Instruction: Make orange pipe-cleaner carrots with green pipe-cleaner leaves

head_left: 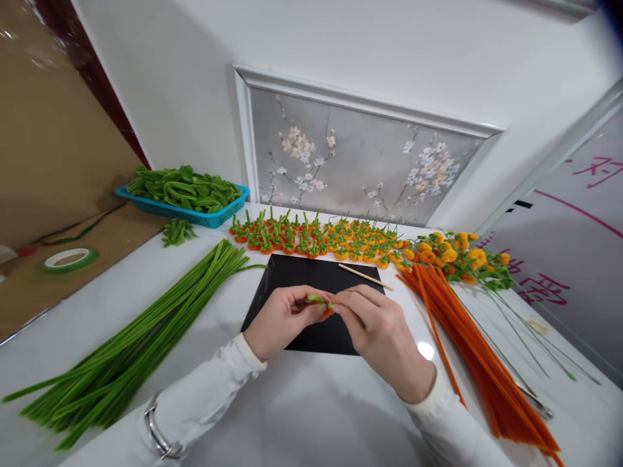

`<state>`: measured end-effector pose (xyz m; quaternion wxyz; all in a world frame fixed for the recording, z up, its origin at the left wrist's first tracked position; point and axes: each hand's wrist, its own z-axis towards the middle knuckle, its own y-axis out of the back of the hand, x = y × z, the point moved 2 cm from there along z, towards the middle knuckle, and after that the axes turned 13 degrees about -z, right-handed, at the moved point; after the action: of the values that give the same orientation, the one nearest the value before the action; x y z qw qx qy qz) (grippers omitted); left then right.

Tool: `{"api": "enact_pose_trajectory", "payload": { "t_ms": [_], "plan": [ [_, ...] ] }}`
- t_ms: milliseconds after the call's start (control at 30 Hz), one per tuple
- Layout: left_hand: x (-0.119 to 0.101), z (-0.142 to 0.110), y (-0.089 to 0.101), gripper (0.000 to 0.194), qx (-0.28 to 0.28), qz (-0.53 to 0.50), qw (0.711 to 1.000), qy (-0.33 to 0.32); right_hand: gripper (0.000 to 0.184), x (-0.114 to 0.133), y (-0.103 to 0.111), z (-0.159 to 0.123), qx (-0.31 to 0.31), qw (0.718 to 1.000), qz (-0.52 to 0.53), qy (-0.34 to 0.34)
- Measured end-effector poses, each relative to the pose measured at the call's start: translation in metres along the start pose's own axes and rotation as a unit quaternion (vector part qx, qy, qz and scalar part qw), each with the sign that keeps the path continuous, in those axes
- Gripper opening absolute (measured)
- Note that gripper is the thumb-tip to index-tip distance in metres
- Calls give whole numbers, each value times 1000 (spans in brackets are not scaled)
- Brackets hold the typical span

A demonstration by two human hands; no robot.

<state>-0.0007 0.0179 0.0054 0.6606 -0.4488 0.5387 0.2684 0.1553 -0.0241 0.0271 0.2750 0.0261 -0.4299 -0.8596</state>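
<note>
Over the black mat (321, 340), my left hand (287, 318) and my right hand (377, 324) meet fingertip to fingertip. Between them is a small orange pumpkin with a green pipe-cleaner stem (320, 299), pinched by both hands and partly hidden by the fingers. A thin wooden stick (365, 276) lies across the mat's far right corner. Beyond the mat stand rows of finished orange pumpkins (288, 243) and yellow-orange pumpkins (357, 246), each with green on top.
Green pipe cleaners (146, 334) spread at left; orange pipe cleaners (477, 353) lie at right beside a bunch of yellow-orange flowers (448, 253). A blue basket (214, 217) of green pieces, short green cuttings (178, 232) and green tape (71, 259) sit at back left. Tweezers (538, 405) lie right.
</note>
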Motion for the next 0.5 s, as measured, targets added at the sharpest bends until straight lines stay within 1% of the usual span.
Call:
{"api": "enact_pose_trajectory", "payload": {
  "t_ms": [67, 133, 233, 333, 400, 500],
  "plan": [
    [1, 0, 0, 25, 1, 26, 1000, -11, 21, -1, 0, 0, 12, 1000, -6, 9],
    [1, 0, -1, 24, 17, 50, 998, -16, 21, -2, 0, -1, 31, 998, -39, 25],
    [0, -2, -6, 22, 62, 77, 995, 2, 16, -4, 0, -2, 57, 993, -95, 43],
    [-2, -5, -11, 19, 101, 81, 991, 25, 16, -4, -2, -2, 73, 988, -127, 44],
    [-3, -6, -12, 18, 111, 73, 991, 29, 18, -3, -3, -2, 72, 988, -129, 43],
    [-6, -6, -10, 20, 110, 65, 991, 23, 18, -4, -1, -1, 60, 991, -113, 44]
  ]
}}
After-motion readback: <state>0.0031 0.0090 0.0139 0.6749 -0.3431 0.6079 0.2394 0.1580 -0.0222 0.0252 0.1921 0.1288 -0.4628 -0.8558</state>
